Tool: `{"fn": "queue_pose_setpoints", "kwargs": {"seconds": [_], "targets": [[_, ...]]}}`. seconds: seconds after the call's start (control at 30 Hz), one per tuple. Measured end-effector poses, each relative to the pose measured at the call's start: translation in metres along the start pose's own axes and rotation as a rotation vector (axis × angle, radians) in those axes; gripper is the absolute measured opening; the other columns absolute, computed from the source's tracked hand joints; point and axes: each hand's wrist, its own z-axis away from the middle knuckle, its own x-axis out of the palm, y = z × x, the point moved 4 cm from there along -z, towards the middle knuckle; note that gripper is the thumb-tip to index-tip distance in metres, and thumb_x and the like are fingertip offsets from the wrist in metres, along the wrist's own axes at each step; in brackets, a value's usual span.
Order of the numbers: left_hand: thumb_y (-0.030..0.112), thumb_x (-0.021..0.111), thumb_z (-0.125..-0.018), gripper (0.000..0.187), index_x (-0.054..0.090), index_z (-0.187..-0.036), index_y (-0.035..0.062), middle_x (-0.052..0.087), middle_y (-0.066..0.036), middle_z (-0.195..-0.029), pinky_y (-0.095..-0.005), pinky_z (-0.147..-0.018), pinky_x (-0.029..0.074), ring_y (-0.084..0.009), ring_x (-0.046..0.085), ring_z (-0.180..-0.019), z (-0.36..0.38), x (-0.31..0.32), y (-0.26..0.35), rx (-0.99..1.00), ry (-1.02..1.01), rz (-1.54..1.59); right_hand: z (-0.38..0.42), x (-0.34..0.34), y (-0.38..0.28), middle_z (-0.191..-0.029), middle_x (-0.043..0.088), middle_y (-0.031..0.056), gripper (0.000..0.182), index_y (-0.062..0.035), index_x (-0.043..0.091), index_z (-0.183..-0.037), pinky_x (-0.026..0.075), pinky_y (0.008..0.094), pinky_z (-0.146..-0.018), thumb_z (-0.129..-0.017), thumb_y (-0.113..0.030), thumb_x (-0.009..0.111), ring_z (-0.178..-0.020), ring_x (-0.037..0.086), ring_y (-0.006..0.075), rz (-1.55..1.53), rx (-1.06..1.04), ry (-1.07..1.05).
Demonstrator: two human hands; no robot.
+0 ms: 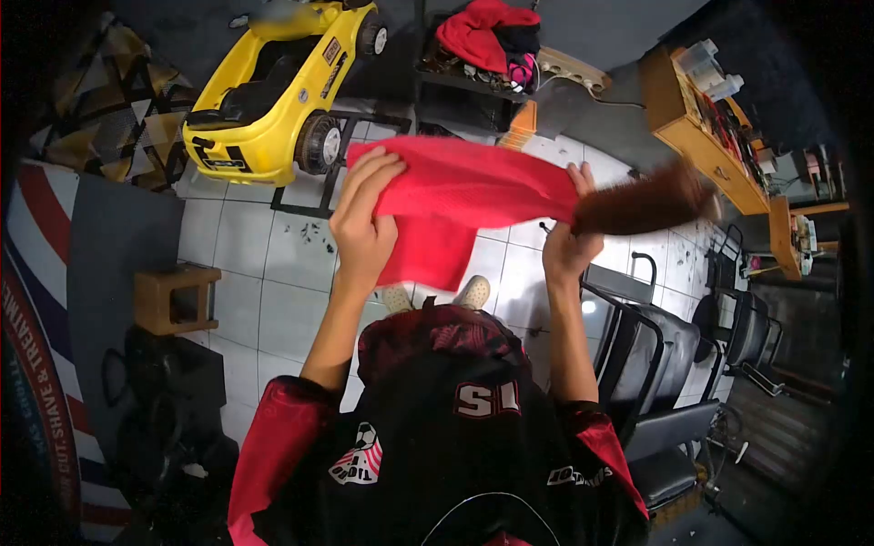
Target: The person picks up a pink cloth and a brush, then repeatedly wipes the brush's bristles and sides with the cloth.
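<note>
A red cloth (482, 177) is stretched between my two hands in front of my body, with part of it hanging lower near the left hand. My left hand (364, 214) is closed on the cloth's left end, thumb below and fingers over the top edge. My right hand (574, 241) grips the cloth's right end. A brown object (646, 202), blurred by motion, extends right from my right hand; it looks like a brush, and the same hand seems to hold it.
A yellow toy car (264, 91) stands at the upper left. A brown stool (177, 298) is on the left. Black chairs (669, 350) line the right side, below a wooden drawer cabinet (710, 150). A black shelf (469, 84) holds clothes at the top.
</note>
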Motion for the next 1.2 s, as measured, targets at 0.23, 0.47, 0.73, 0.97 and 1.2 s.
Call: {"fn": "queue_pose_setpoints", "kwargs": {"seconds": [0.23, 0.47, 0.73, 0.97, 1.2], "targets": [[-0.004, 0.044, -0.068, 0.038, 0.06, -0.102, 0.0006, 0.061, -0.019, -0.095, -0.0331, -0.086, 0.044, -0.0312, 0.059, -0.097, 0.17, 0.028, -0.084, -0.53, -1.184, -0.05, 0.164, 0.016, 0.069, -0.085, 0.056, 0.0317, 0.027, 0.002, 0.044, -0.106, 0.045, 0.0521, -0.071, -0.079, 0.0, 0.048, -0.081, 0.055, 0.0462, 0.088, 0.562, -1.057], [0.032, 0.062, -0.078, 0.044, 0.058, -0.112, 0.0049, 0.064, -0.014, -0.099, -0.0318, -0.08, 0.045, -0.0227, 0.06, -0.09, 0.196, 0.026, -0.091, -0.692, -1.366, 0.427, 0.183, 0.005, 0.05, -0.081, 0.061, 0.0228, 0.023, 0.0007, 0.047, -0.098, 0.048, 0.0454, -0.067, -0.076, 0.001, 0.051, -0.077, 0.059, 0.0408, -0.053, 0.447, -1.169], [0.026, 0.054, -0.086, 0.025, 0.054, -0.089, 0.0009, 0.062, -0.013, -0.075, -0.0317, -0.063, 0.046, -0.0189, 0.06, -0.07, 0.153, 0.116, -0.004, -0.41, -1.379, 0.419, 0.087, 0.011, 0.04, -0.082, 0.06, 0.0123, 0.021, 0.002, 0.048, -0.092, 0.047, 0.0271, -0.061, -0.074, 0.001, 0.059, -0.063, 0.055, 0.0185, -0.439, 0.67, -0.559], [0.014, 0.038, -0.089, 0.021, 0.053, -0.092, 0.001, 0.061, -0.012, -0.081, -0.0314, -0.064, 0.047, -0.0212, 0.059, -0.073, 0.143, 0.154, 0.013, -0.848, -0.863, 0.783, 0.051, -0.046, 0.039, -0.053, 0.041, 0.0017, 0.03, -0.001, 0.048, -0.086, 0.032, 0.0244, -0.04, -0.094, -0.029, 0.041, -0.047, 0.041, 0.0089, -0.28, 0.668, -0.123], [0.039, 0.05, -0.088, 0.032, 0.057, -0.091, 0.0076, 0.06, -0.007, -0.081, -0.0294, -0.067, 0.049, -0.0176, 0.059, -0.072, 0.08, 0.15, 0.047, -1.434, -0.574, 1.197, 0.174, -0.011, 0.076, -0.055, 0.044, 0.0077, 0.046, -0.001, 0.046, -0.074, 0.04, 0.0337, -0.054, -0.094, -0.041, 0.035, -0.054, 0.047, 0.0229, -0.624, 0.939, -0.605]]}}
